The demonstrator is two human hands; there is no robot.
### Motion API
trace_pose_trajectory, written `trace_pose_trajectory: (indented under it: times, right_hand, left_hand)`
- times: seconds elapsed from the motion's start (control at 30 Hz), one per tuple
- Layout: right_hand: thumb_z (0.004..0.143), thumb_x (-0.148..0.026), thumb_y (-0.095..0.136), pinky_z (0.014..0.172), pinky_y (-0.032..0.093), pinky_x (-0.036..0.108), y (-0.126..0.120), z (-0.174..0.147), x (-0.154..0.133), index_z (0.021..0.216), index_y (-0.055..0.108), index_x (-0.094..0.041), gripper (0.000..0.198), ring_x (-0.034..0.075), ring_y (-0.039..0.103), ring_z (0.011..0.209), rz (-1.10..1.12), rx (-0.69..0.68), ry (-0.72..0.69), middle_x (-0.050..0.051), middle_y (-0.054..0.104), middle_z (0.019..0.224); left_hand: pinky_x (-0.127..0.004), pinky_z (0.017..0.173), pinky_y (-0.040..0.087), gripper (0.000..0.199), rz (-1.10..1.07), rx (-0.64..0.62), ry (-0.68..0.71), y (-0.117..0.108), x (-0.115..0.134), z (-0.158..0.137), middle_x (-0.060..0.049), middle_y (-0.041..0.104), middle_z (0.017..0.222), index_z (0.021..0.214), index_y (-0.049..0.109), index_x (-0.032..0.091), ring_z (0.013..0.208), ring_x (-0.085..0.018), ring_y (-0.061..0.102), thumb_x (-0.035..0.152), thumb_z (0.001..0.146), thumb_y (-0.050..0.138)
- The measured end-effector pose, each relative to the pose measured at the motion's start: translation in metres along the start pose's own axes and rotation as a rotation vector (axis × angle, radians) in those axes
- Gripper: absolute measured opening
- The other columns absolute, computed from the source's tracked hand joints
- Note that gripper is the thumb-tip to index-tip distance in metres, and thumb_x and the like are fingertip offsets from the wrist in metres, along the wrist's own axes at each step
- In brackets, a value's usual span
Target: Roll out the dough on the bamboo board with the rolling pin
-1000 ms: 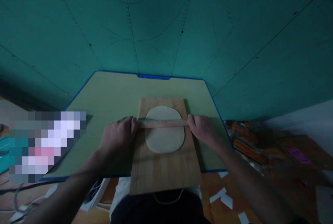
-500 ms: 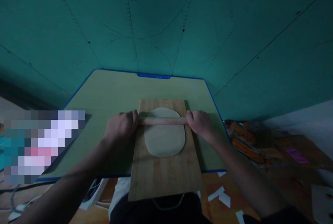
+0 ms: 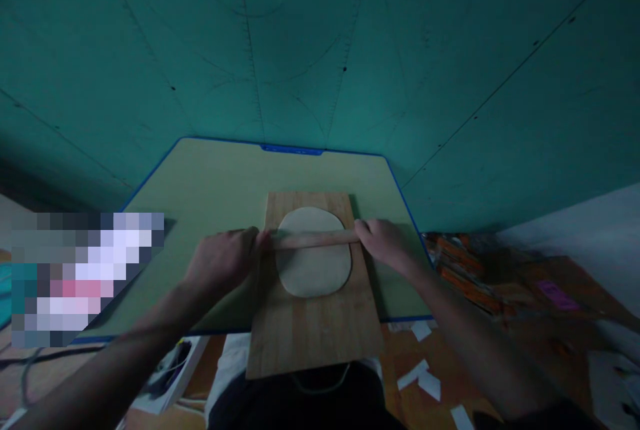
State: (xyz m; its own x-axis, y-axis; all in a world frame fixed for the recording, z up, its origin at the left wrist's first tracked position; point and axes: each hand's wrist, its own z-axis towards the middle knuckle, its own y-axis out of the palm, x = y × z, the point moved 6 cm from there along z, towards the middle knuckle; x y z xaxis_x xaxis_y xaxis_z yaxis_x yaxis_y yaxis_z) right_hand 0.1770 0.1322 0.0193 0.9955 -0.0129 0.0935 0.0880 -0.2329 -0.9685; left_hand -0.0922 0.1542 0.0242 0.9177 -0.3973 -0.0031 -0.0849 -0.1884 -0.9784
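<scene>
A wooden rolling pin (image 3: 315,239) lies crosswise over a flat, roundish sheet of dough (image 3: 314,273). My left hand (image 3: 227,255) is closed around the pin's left end, and my right hand (image 3: 381,241) grips its right end. Beneath the dough is a wooden board (image 3: 313,337), whose near edge juts past the table toward my lap. The pin crosses the upper half of the dough and tilts slightly, its left end nearer me.
A pale green table (image 3: 220,177) with a blue rim carries the board, against a green wall (image 3: 300,43). At left a pixelated patch hides something on the table. Orange packages (image 3: 460,270) are at right; paper scraps (image 3: 420,377) dot the floor.
The rolling pin has come slightly toward me over the dough, its left end more than its right, so it now slants. Both hands still hold it. The view has shifted a little.
</scene>
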Motion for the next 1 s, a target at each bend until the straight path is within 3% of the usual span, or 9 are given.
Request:
trace_pose_trajectory:
  times: [0.13, 0.27, 0.4, 0.6, 0.67, 0.8, 1.0]
  right_hand:
    - [0.092, -0.017, 0.047, 0.064, 0.039, 0.030, -0.001, 0.015, 0.003, 0.100, 0.075, -0.016, 0.029, 0.026, 0.071, 0.087, -0.034, -0.032, -0.064, 0.014, 0.077, 0.097]
    - [0.095, -0.019, 0.042, 0.065, 0.040, 0.030, 0.006, 0.010, 0.005, 0.106, 0.073, -0.014, 0.033, 0.027, 0.070, 0.088, -0.020, 0.000, -0.036, 0.018, 0.075, 0.097]
    - [0.101, -0.023, 0.032, 0.061, 0.036, 0.030, 0.014, -0.005, 0.004, 0.105, 0.072, -0.011, 0.042, 0.027, 0.071, 0.084, 0.023, 0.042, 0.021, 0.020, 0.075, 0.092]
    - [0.105, -0.026, 0.023, 0.058, 0.032, 0.029, 0.020, -0.021, 0.003, 0.100, 0.072, -0.014, 0.051, 0.022, 0.072, 0.076, 0.133, 0.107, 0.056, 0.013, 0.077, 0.088]
    - [0.105, -0.027, 0.025, 0.057, 0.032, 0.028, 0.017, -0.019, 0.003, 0.094, 0.074, -0.016, 0.051, 0.020, 0.071, 0.074, 0.160, 0.110, 0.046, 0.012, 0.078, 0.086]
    - [0.102, -0.028, 0.034, 0.055, 0.030, 0.029, 0.008, -0.006, 0.007, 0.077, 0.075, -0.016, 0.050, 0.018, 0.068, 0.065, 0.173, 0.084, 0.040, 0.011, 0.076, 0.075]
    - [0.095, -0.021, 0.040, 0.054, 0.033, 0.027, 0.001, 0.018, 0.009, 0.079, 0.076, -0.015, 0.040, 0.018, 0.066, 0.065, 0.111, 0.024, -0.013, 0.011, 0.075, 0.076]
  left_hand:
    - [-0.033, 0.058, 0.044, 0.038, 0.071, -0.025, 0.048, -0.004, 0.000, 0.018, -0.015, 0.073, 0.090, 0.107, 0.068, 0.015, 0.079, -0.029, 0.071, 0.024, 0.105, 0.032]
    - [-0.035, 0.057, 0.043, 0.043, 0.131, -0.018, 0.066, 0.007, 0.003, 0.015, -0.021, 0.072, 0.096, 0.122, 0.063, 0.009, 0.083, -0.033, 0.070, 0.020, 0.103, 0.026]
    - [-0.034, 0.054, 0.039, 0.048, -0.002, 0.015, -0.027, 0.015, 0.001, 0.003, -0.013, 0.069, 0.079, 0.106, 0.065, 0.014, 0.069, -0.029, 0.067, 0.029, 0.106, 0.019]
    - [-0.031, 0.056, 0.040, 0.046, -0.144, 0.083, -0.046, 0.015, 0.003, -0.014, -0.012, 0.067, 0.104, 0.107, 0.061, 0.019, 0.074, -0.025, 0.069, 0.035, 0.104, 0.018]
    - [-0.031, 0.059, 0.041, 0.044, -0.161, 0.069, -0.029, 0.012, 0.003, -0.014, -0.011, 0.069, 0.102, 0.106, 0.061, 0.019, 0.075, -0.025, 0.069, 0.036, 0.103, 0.020]
    - [-0.030, 0.054, 0.036, 0.038, -0.161, 0.008, -0.082, 0.003, -0.005, -0.003, -0.009, 0.072, 0.081, 0.101, 0.062, 0.019, 0.067, -0.025, 0.068, 0.036, 0.101, 0.028]
    - [-0.027, 0.051, 0.034, 0.039, -0.081, 0.025, -0.068, -0.003, -0.015, 0.029, -0.010, 0.072, 0.076, 0.083, 0.064, 0.019, 0.063, -0.022, 0.067, 0.026, 0.098, 0.029]
